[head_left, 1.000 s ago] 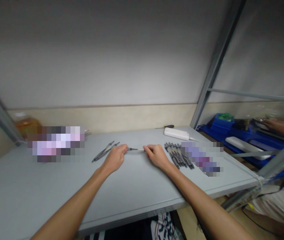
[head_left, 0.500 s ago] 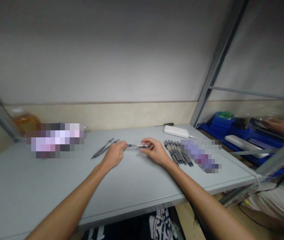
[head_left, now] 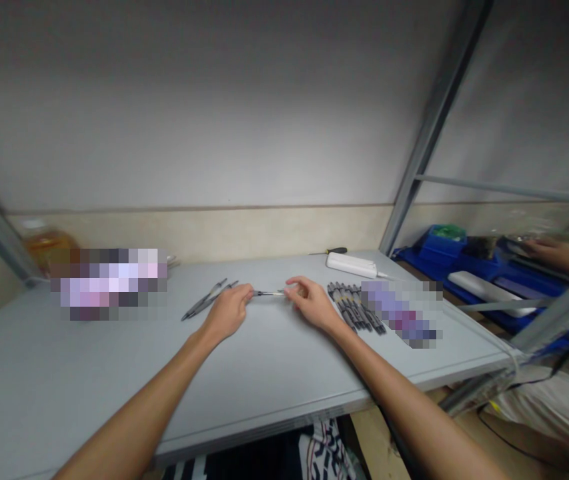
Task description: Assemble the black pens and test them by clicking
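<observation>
My left hand (head_left: 231, 308) is closed around one end of a slim pen (head_left: 268, 293), held level just above the table. A thin, pale stretch of the pen shows between my hands. At its other end, the curled thumb and fingers of my right hand (head_left: 309, 303) close on it; the tip is hidden by them. Beside my left hand lie a couple of grey pens (head_left: 204, 303), slanting on the table. To the right of my right hand, several grey and black pens (head_left: 357, 307) lie side by side in a row.
A white power strip (head_left: 351, 265) and a screwdriver (head_left: 337, 251) lie at the back of the grey table (head_left: 264, 373). Blurred-out items sit left and right. A bottle (head_left: 47, 247) stands at back left. Beyond the metal post, another person's hand (head_left: 557, 255) is over blue trays (head_left: 441, 248).
My right fingers have curled in closer at the pen's end, and less of that end shows now. My left hand keeps its grip. The view has shifted slightly.
</observation>
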